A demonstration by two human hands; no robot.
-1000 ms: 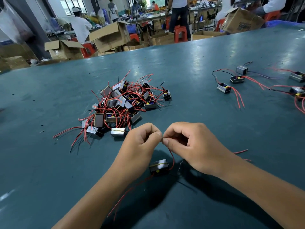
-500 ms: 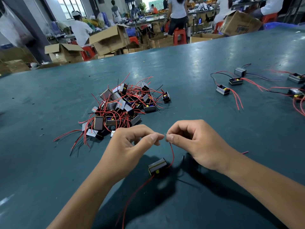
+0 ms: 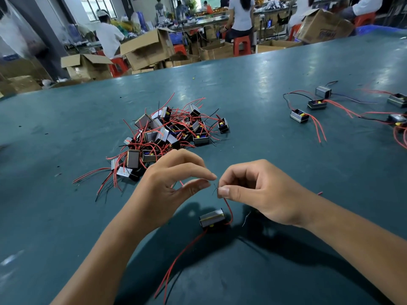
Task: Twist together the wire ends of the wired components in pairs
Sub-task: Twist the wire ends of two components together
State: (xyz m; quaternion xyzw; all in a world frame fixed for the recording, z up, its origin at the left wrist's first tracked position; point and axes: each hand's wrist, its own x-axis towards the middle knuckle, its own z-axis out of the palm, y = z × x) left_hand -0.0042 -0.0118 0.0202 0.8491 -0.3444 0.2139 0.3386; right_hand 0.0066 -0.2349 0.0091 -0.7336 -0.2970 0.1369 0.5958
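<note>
The pile [image 3: 167, 137] of untwisted components lies left of centre on the green table [image 3: 253, 84]. The left hand [image 3: 167, 190] hovers with thumb and forefinger nearly closed, holding nothing I can make out. The right hand [image 3: 259, 192] pinches the bare wire end [image 3: 217, 190] rising from the component [image 3: 211, 217] that lies on the table between the wrists. The strands look fine; a loose pinch could let them slip or fray, and the twist may come undone. Finished-looking pieces [image 3: 317, 104] lie far right. Beyond the table: cardboard boxes [image 3: 149, 49], red stools [image 3: 241, 46], seated workers.
</note>
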